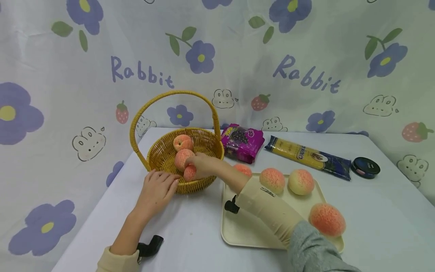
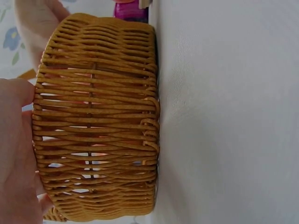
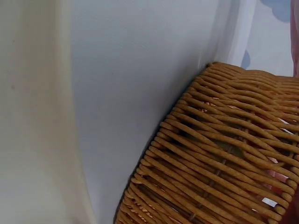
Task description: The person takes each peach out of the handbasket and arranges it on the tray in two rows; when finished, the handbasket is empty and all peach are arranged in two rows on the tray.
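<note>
A wicker basket [image 1: 198, 185] with a tall arched handle stands at the left of the table. Two peaches, a far one [image 1: 183, 142] and a nearer one [image 1: 184, 158], lie inside it. My right hand [image 1: 203, 165] reaches over the near rim and grips another peach [image 1: 190, 172], which its fingers partly cover. On the basket's near left rim, my left hand [image 1: 159, 189] holds on with bent fingers. The left wrist view shows its thumb [image 2: 21, 91] against the rim. The right wrist view shows only the basket's woven side [image 3: 224, 154] and hides the right hand's grip.
Right of the basket is a cream tray [image 1: 244, 232] bearing several peaches [image 1: 327, 219], partly under my right sleeve. Behind it lie a purple grape-printed packet [image 1: 242, 143], a long yellow-and-blue packet [image 1: 307, 156] and a round black tin [image 1: 365, 167]. A patterned cloth hangs behind.
</note>
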The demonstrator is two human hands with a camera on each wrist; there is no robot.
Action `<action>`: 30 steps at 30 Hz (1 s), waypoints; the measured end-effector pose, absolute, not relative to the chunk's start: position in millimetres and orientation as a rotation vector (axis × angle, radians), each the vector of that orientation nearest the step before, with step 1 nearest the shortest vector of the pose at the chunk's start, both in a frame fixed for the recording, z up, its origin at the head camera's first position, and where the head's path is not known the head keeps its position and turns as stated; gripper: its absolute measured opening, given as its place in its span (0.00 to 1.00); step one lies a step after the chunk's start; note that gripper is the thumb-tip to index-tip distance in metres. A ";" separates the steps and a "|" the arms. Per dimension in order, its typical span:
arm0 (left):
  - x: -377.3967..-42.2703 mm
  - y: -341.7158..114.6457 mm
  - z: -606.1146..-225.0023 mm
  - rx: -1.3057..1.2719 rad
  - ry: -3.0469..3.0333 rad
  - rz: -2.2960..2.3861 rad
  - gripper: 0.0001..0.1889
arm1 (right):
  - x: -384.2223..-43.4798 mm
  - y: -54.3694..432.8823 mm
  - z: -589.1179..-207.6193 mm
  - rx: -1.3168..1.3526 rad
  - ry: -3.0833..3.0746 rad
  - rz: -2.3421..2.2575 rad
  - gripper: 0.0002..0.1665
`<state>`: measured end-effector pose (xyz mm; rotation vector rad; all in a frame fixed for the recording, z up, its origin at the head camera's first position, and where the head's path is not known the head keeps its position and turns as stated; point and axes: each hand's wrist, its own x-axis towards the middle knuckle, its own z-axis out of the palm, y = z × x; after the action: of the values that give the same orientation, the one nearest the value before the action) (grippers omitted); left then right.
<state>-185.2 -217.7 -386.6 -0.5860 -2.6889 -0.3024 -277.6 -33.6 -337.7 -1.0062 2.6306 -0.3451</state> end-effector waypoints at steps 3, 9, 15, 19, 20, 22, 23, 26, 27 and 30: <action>-183.2 -218.4 -385.8 -0.581 -2.692 -0.301 0.17 | -276.6 -34.7 -340.0 -0.997 2.624 -0.380 0.23; -182.6 -221.4 -385.3 -0.579 -2.681 -0.299 0.17 | -277.2 -35.3 -342.3 -1.074 2.608 -0.476 0.23; -185.3 -220.9 -386.4 -0.589 -2.674 -0.323 0.17 | -282.5 -31.9 -345.3 -1.136 2.597 -0.502 0.24; -186.1 -220.1 -386.8 -0.589 -2.672 -0.326 0.17 | -283.5 -29.6 -346.1 -1.175 2.605 -0.504 0.24; -186.2 -219.9 -386.8 -0.590 -2.671 -0.327 0.17 | -283.5 -29.2 -346.1 -1.184 2.606 -0.506 0.24; -186.5 -219.4 -386.8 -0.592 -2.670 -0.330 0.17 | -283.3 -28.2 -346.0 -1.194 2.607 -0.511 0.24; -186.6 -219.1 -386.8 -0.593 -2.670 -0.331 0.17 | -283.1 -27.6 -346.1 -1.196 2.608 -0.514 0.25; -186.9 -218.2 -386.8 -0.598 -2.671 -0.338 0.17 | -282.3 -25.8 -346.4 -1.197 2.605 -0.535 0.25; -187.0 -217.9 -386.9 -0.599 -2.672 -0.341 0.17 | -282.0 -25.1 -346.6 -1.198 2.606 -0.540 0.25; -187.3 -217.1 -387.4 -0.602 -2.674 -0.344 0.17 | -281.2 -23.3 -347.6 -1.208 2.608 -0.562 0.25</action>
<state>-187.3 -217.1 -387.4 -0.6015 -2.6743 -0.3439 -281.2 -23.3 -347.6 -1.2083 2.6079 -0.5621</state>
